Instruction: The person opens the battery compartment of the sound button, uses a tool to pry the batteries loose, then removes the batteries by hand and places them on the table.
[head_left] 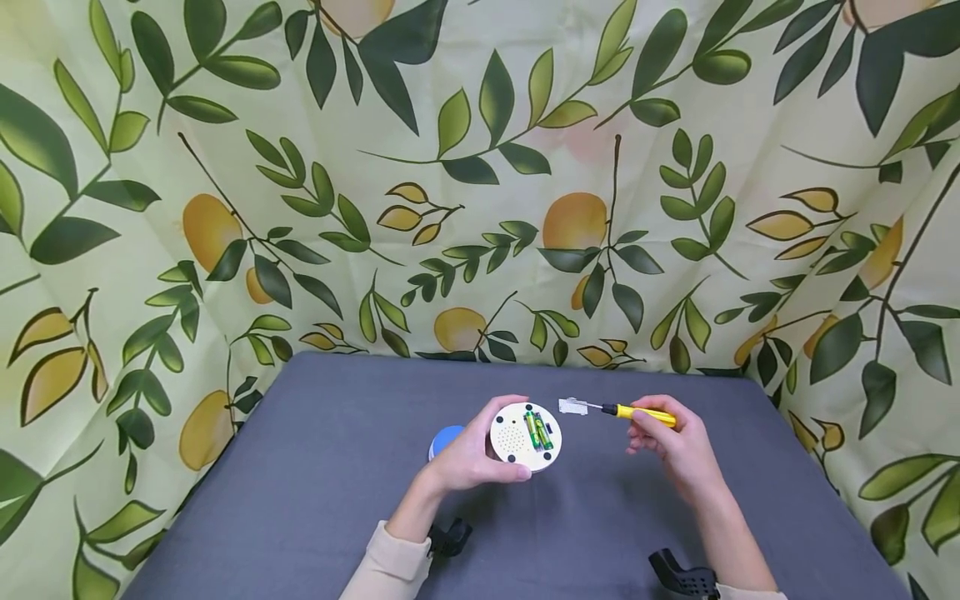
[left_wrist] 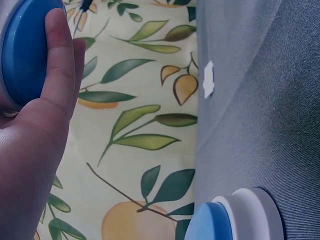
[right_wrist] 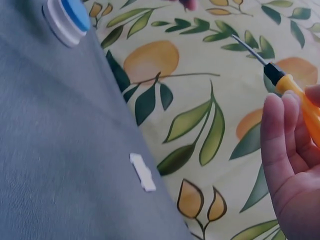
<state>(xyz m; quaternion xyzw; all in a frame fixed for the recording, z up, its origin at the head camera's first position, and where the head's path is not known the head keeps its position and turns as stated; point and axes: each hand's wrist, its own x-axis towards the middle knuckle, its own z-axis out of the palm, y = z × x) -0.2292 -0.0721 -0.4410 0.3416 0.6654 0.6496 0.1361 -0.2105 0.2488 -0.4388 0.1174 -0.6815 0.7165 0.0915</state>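
Note:
My left hand [head_left: 468, 454] grips a round white push-button device [head_left: 512, 440] by its rim, underside up. Two green batteries [head_left: 537, 430] sit in its uncovered compartment. The left wrist view shows the device's blue cap [left_wrist: 25, 55] against the fingers. In my right hand [head_left: 678, 442] is a yellow-handled screwdriver [head_left: 647, 414], held between thumb and fingers with its shaft pointing left. A small white battery cover [right_wrist: 143, 172] lies on the table; in the head view the shaft overlaps it, but the right wrist view shows the screwdriver raised well apart from it.
A second blue-and-white button device [left_wrist: 255, 215] stands on the grey cloth-covered table [head_left: 337, 467], behind and left of my left hand. Fabric with a leaf and fruit print [head_left: 480, 208] hangs around the table's back and sides.

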